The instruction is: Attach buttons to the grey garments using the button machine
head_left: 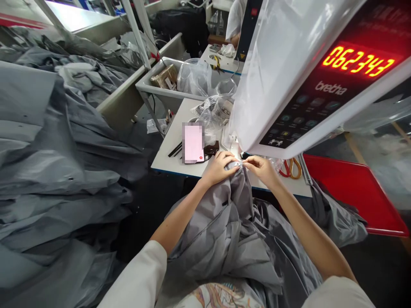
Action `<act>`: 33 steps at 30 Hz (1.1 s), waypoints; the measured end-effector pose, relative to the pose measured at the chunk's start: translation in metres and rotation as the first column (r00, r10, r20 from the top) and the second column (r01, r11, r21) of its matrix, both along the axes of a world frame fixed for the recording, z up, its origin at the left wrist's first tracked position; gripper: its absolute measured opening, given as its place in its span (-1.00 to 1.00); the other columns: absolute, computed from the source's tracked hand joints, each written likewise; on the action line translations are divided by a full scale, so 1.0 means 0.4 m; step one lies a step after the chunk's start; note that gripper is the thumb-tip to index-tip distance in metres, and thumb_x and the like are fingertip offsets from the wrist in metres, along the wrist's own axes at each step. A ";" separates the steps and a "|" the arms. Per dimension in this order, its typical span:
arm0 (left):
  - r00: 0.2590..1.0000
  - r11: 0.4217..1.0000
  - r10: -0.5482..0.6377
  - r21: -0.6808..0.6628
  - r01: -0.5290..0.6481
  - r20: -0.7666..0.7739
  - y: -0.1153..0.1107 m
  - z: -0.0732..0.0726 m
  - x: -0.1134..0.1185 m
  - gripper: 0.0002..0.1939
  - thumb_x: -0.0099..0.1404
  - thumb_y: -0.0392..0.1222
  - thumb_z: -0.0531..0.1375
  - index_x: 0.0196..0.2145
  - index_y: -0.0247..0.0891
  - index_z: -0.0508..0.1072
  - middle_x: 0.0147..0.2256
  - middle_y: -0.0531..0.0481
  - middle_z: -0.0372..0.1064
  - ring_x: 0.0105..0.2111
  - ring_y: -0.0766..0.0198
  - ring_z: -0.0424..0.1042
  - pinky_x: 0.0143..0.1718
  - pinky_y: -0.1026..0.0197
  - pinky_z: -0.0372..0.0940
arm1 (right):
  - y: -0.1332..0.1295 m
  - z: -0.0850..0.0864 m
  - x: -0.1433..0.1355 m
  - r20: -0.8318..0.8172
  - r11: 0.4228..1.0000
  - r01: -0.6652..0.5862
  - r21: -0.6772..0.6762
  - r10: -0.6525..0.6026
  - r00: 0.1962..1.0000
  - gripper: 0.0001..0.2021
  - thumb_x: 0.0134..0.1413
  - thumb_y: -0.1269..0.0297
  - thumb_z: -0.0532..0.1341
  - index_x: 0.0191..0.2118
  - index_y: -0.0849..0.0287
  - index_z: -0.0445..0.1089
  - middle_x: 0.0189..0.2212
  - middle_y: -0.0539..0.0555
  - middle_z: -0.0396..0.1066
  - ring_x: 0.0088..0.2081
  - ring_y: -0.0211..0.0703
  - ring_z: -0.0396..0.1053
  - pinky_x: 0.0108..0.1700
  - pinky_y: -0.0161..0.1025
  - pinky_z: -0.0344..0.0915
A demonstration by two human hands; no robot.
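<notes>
A grey garment (pixel 239 239) lies bunched over my lap, one edge raised to the front of the white machine (pixel 276 77). My left hand (pixel 221 167) grips that edge between thumb and fingers. Just to its right, my right hand (pixel 261 168) is closed in a pinch at the same edge. A small pale spot shows on the cloth between the two hands; its kind is too small to tell. The machine's head covers part of the working point beyond my fingertips. Its panel has a red number display (pixel 358 61).
Left of my hands, a pink-screened phone (pixel 194 143) lies on the white table (pixel 167 147). Scissors-like handles (pixel 291 168) are at right, near a red tray (pixel 359 192). Grey garments (pixel 48 171) pile up at left. Behind stands a grey bin (pixel 160 92) with plastic bags.
</notes>
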State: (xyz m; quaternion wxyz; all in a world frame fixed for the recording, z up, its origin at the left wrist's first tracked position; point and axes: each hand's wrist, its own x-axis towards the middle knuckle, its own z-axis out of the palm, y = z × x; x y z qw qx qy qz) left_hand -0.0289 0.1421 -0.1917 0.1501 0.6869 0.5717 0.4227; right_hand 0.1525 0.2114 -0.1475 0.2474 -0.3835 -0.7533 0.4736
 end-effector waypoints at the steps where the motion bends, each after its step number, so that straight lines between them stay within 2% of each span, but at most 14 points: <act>1: 1.000 1.000 -0.001 -0.001 0.001 -0.002 0.000 0.000 0.000 -0.79 0.27 -0.08 0.20 -0.15 -0.14 0.46 -0.11 -0.01 0.34 -0.03 0.20 0.27 0.07 0.14 0.18 | -0.005 0.000 -0.011 0.000 1.000 -0.004 0.012 0.004 1.000 -0.79 0.00 0.13 0.25 -0.33 0.16 0.48 -0.34 0.05 0.51 -0.29 -0.13 0.44 -0.20 -0.21 0.34; 7: 1.000 1.000 0.003 0.012 -0.003 0.011 0.000 -0.004 -0.002 -0.79 0.26 -0.10 0.20 -0.15 -0.15 0.46 -0.10 -0.01 0.34 -0.02 0.20 0.26 0.08 0.15 0.18 | -0.010 0.002 -0.034 0.058 0.994 0.007 0.113 -0.014 0.998 -0.77 0.03 0.11 0.23 -0.40 0.18 0.47 -0.46 0.03 0.49 -0.39 -0.15 0.41 -0.34 -0.27 0.28; 15: 1.000 1.000 -0.003 0.007 0.003 0.028 0.001 -0.006 -0.002 -0.77 0.25 -0.11 0.21 -0.13 -0.17 0.47 -0.09 -0.02 0.33 -0.02 0.20 0.25 0.10 0.15 0.17 | -0.007 -0.001 -0.035 0.099 0.986 -0.014 0.169 -0.003 0.995 -0.75 0.06 0.11 0.21 -0.31 0.19 0.50 -0.40 0.06 0.51 -0.36 -0.11 0.42 -0.32 -0.25 0.27; 22: 1.000 1.000 -0.008 0.012 0.008 0.030 0.001 -0.007 -0.004 -0.75 0.25 -0.12 0.20 -0.11 -0.16 0.46 -0.09 -0.02 0.32 -0.02 0.21 0.24 0.09 0.16 0.18 | -0.018 0.004 -0.041 0.169 0.924 -0.015 0.382 -0.054 0.984 -0.74 0.10 0.10 0.18 -0.37 0.18 0.50 -0.48 0.06 0.42 -0.41 -0.15 0.33 -0.36 -0.25 0.21; 29: 1.000 1.000 0.000 -0.013 0.000 0.021 0.000 -0.003 -0.004 -0.78 0.26 -0.11 0.20 -0.14 -0.15 0.46 -0.08 -0.03 0.32 -0.02 0.19 0.24 0.11 0.13 0.18 | -0.032 0.006 -0.040 0.125 0.886 0.022 0.462 -0.089 0.988 -0.77 0.11 0.13 0.18 -0.36 0.18 0.45 -0.46 0.05 0.40 -0.41 -0.16 0.32 -0.33 -0.23 0.23; 33: 1.000 1.000 0.007 -0.011 -0.006 0.019 0.000 -0.005 -0.005 -0.79 0.24 -0.15 0.21 -0.15 -0.16 0.47 -0.09 -0.02 0.32 -0.02 0.20 0.25 0.10 0.14 0.17 | -0.033 0.000 -0.040 0.129 0.869 -0.002 0.494 -0.071 0.989 -0.81 0.10 0.16 0.19 -0.39 0.17 0.43 -0.43 0.07 0.41 -0.41 -0.16 0.34 -0.30 -0.21 0.26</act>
